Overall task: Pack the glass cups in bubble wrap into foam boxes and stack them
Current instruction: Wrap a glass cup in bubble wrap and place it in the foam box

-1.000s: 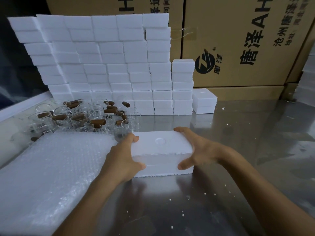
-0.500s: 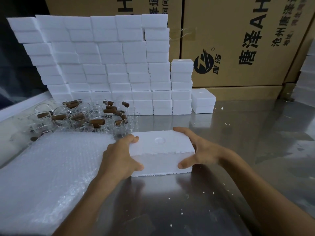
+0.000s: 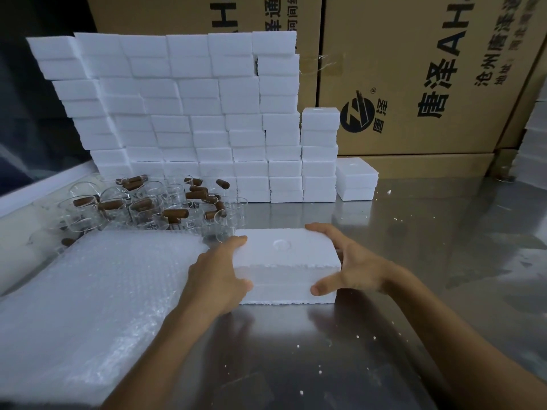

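A closed white foam box [image 3: 284, 261] lies on the steel table in front of me, its lid showing a round dimple. My left hand [image 3: 217, 272] grips its left end, thumb on the front face and fingers over the top edge. My right hand [image 3: 353, 263] grips the right end the same way. A pile of bubble wrap sheets [image 3: 88, 306] lies to the left. Behind it stand several glass cups with brown wooden handles [image 3: 154, 205]. A tall stack of foam boxes [image 3: 189, 119] rises at the back.
A short pair of foam boxes [image 3: 356, 179] sits alone at the right end of the wall. Large cardboard cartons [image 3: 414, 78] stand behind everything. The steel table [image 3: 429, 261] carries scattered white foam crumbs. More foam boxes [image 3: 535, 143] show at the far right edge.
Both hands keep their hold on the foam box, which has barely shifted on the table. Nothing else has moved.
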A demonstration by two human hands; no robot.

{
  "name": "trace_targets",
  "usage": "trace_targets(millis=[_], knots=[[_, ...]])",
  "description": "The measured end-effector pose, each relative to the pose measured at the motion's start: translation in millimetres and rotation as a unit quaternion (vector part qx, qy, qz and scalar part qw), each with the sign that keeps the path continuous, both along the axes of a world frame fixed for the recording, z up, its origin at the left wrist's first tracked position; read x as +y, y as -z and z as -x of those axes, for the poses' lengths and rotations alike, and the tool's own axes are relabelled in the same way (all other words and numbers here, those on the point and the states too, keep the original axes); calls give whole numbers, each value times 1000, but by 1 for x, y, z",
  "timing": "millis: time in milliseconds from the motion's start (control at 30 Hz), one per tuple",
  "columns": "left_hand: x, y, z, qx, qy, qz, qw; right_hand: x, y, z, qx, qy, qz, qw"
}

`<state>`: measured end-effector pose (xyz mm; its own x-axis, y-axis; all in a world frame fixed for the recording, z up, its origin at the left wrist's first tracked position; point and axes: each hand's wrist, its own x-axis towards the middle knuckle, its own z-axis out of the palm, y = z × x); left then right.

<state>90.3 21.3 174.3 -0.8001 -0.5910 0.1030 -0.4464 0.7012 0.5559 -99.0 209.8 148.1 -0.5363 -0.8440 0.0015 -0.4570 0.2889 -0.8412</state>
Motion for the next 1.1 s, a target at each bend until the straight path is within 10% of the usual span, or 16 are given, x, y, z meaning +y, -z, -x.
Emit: trace_targets(millis=[267,633,1100], knots=[[11,30,15,227,-131,-362,895,1,1,3,-4,36,29,999],[13,43,33,372,-87,-534,754,7,5,6,-60,60,90,992],[17,56,55,424,-50,-490,760,-3,11,4,45,87,57,994]])
